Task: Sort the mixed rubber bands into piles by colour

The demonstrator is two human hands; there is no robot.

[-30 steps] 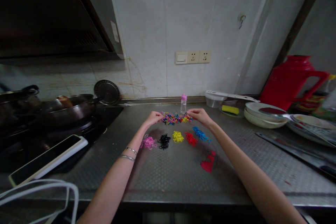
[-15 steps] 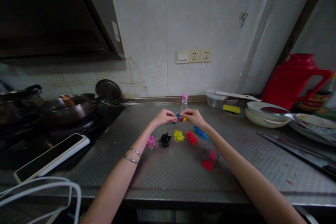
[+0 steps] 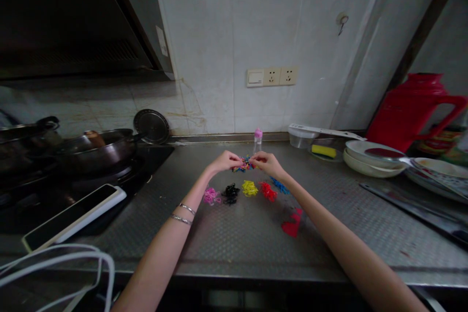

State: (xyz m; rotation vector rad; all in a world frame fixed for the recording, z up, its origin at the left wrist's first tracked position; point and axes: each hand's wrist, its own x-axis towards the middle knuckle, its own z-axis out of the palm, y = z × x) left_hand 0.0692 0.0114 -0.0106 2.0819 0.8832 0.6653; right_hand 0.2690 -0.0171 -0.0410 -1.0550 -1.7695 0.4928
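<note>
A mixed heap of small coloured rubber bands (image 3: 244, 165) lies toward the back of the metal counter. At its left edge my left hand (image 3: 225, 161) is closed, thumb and finger pinching bands. My right hand (image 3: 268, 163) pinches at the heap's right side; single bands between the fingertips are too small to make out. Nearer me, sorted piles sit in a row: pink bands (image 3: 211, 196), black bands (image 3: 230, 194), yellow bands (image 3: 249, 188), red bands (image 3: 267, 191) and blue bands (image 3: 280, 185). My right forearm partly hides the blue pile.
A pink-capped clear bottle (image 3: 258, 139) stands behind the heap. A red heart-marked clear bag (image 3: 292, 224) lies front right. Bowls (image 3: 373, 168), a yellow sponge (image 3: 323, 151) and a red thermos (image 3: 405, 112) are at right. A pan (image 3: 98, 153) and a white-edged device (image 3: 75, 217) are left.
My hands have moved slightly apart, and more of the mixed heap shows between them. The sorted piles look the same.
</note>
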